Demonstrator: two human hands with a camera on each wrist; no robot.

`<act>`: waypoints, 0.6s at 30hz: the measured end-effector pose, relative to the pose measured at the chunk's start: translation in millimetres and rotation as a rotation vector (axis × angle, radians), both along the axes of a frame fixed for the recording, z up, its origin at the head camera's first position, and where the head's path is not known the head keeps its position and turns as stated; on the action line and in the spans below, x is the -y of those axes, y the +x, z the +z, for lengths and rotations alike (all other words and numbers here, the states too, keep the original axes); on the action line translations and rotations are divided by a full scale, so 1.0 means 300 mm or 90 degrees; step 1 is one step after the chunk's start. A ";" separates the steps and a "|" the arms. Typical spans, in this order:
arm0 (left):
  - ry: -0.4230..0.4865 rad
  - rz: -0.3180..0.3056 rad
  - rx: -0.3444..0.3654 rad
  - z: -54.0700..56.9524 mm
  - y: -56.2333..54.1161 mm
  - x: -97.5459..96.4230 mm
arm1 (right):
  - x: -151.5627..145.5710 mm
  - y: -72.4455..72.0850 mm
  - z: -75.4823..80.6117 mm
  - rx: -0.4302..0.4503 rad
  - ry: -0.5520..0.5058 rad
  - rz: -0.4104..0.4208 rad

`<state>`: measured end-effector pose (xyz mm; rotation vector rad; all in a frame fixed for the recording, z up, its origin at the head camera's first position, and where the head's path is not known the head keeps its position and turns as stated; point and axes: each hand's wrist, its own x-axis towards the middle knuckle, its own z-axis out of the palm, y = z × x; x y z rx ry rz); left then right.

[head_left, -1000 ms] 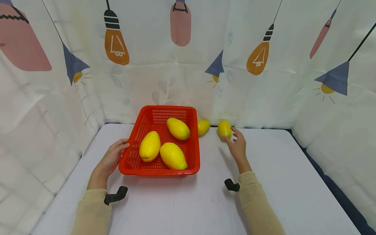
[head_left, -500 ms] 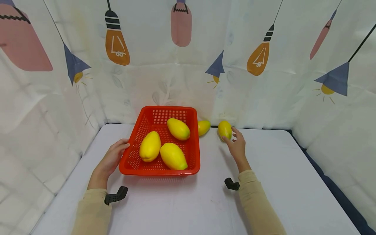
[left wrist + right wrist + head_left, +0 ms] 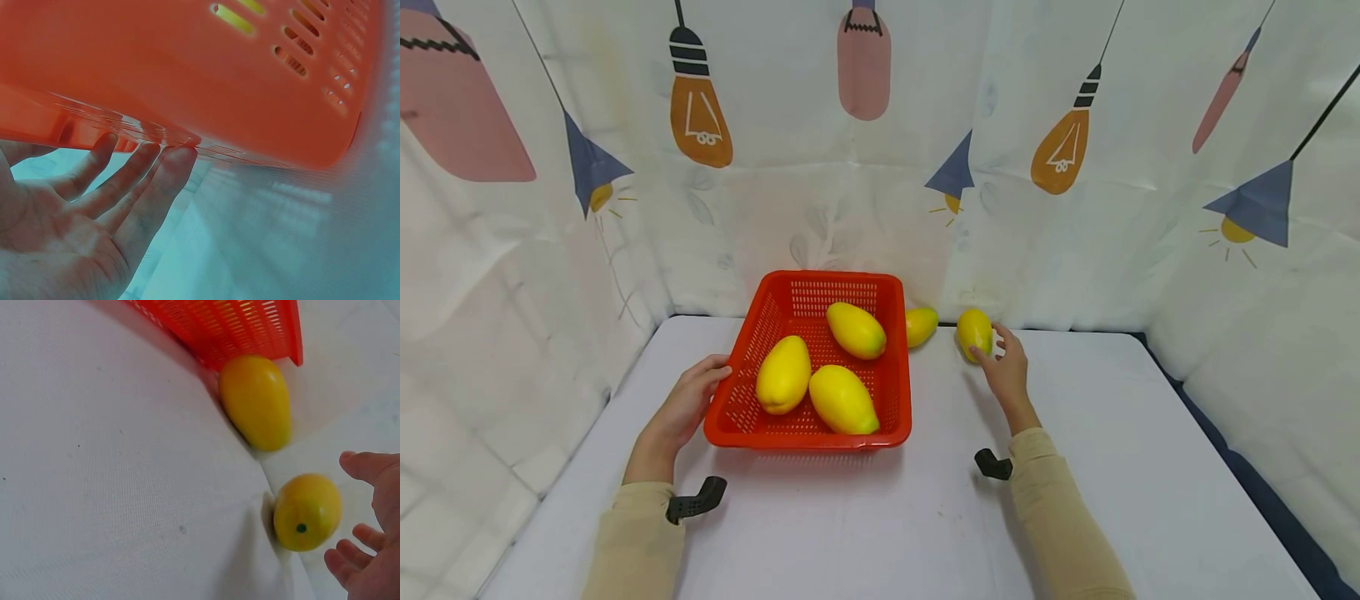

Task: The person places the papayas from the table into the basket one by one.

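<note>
A red plastic basket (image 3: 897,400) in the head view holds three yellow mangoes, one of them a mango (image 3: 782,375) at its left side. My left hand (image 3: 681,408) touches the basket's left side. In the left wrist view its fingers (image 3: 169,172) are extended, their tips against the basket. My right hand (image 3: 1009,375) is beside a loose yellow mango (image 3: 974,333) at the table's far edge. Thumb and fingers are spread apart near it, and the right wrist view shows a gap between hand and mango. Another mango (image 3: 255,403) lies against the basket's right side, partly hidden in the head view.
A white cloth covers the table (image 3: 880,525). Behind it hangs a pale curtain (image 3: 880,217) printed with lamps and bulbs, close to the table's far edge. Both wrists wear small black camera mounts, such as the left mount (image 3: 696,500).
Little differs. The right thumb has shifted very slightly at the loose mango; the left hand and basket stay where they were.
</note>
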<state>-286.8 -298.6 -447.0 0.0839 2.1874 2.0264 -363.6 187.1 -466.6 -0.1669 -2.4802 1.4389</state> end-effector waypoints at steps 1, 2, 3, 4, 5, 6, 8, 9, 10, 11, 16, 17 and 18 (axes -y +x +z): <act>0.003 0.000 0.000 -0.001 0.000 0.000 | -0.001 -0.002 0.000 0.003 0.001 0.000; 0.005 0.000 0.000 -0.001 0.000 0.000 | 0.000 -0.004 0.000 0.005 -0.001 -0.001; 0.007 0.000 0.000 -0.002 0.000 0.000 | -0.001 -0.006 -0.001 0.006 0.001 0.000; 0.007 -0.001 -0.001 -0.002 -0.001 0.001 | -0.002 -0.008 -0.002 0.007 0.000 0.001; 0.006 -0.002 -0.002 -0.003 -0.001 0.001 | -0.002 -0.010 -0.003 0.008 0.003 0.002; 0.004 -0.002 -0.002 -0.003 0.000 0.001 | -0.003 -0.012 -0.004 0.009 0.003 0.003; 0.005 -0.003 -0.002 -0.002 0.000 0.001 | -0.004 -0.016 -0.008 0.011 0.005 0.007; 0.004 -0.003 -0.001 -0.002 0.000 0.001 | -0.005 -0.018 -0.010 0.012 0.007 0.008; 0.003 -0.004 -0.002 -0.002 0.000 0.001 | -0.005 -0.020 -0.012 0.014 0.006 0.008; 0.004 -0.004 -0.001 -0.002 0.000 0.001 | -0.006 -0.022 -0.014 0.016 0.008 0.008; 0.014 -0.006 0.000 -0.001 -0.001 0.000 | -0.009 -0.033 -0.021 0.029 0.012 0.006; 0.017 -0.006 0.000 -0.001 -0.001 0.000 | -0.009 -0.036 -0.021 0.032 0.012 0.005; 0.020 -0.006 0.000 -0.001 -0.001 0.000 | -0.009 -0.038 -0.021 0.034 0.012 0.004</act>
